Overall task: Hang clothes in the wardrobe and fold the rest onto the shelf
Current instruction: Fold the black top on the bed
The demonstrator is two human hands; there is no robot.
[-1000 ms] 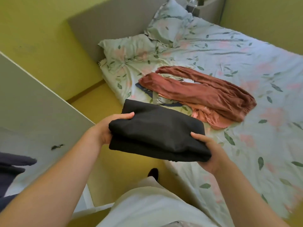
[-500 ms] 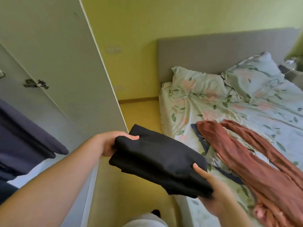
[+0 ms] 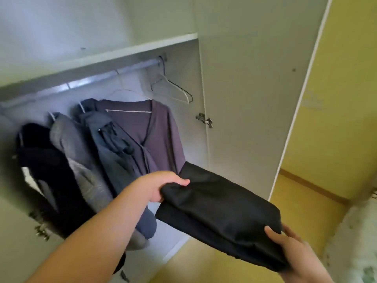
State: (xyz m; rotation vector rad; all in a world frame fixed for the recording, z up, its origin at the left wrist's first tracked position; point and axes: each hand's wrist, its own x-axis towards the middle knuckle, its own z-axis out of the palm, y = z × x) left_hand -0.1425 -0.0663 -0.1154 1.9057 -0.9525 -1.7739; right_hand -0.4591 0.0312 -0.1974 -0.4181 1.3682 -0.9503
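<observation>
The folded black cloth (image 3: 220, 213) was in front of the open wardrobe (image 3: 183, 58), at 5 o'clock in the view. The left hand (image 3: 161, 187) gripped its 9 o'clock end; the right hand (image 3: 291, 250) held the 4 o'clock end, thumb on top. It looked soft and light, so probably both ends needed support to reach the shelf (image 3: 122, 55) at 11 o'clock without unfolding.

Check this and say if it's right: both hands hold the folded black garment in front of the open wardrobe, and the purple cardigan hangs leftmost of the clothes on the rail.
One slip: the head view shows the purple cardigan hanging rightmost of the clothes on the rail, not leftmost. The left hand and right hand do hold the folded black garment in front of the open wardrobe.
</observation>
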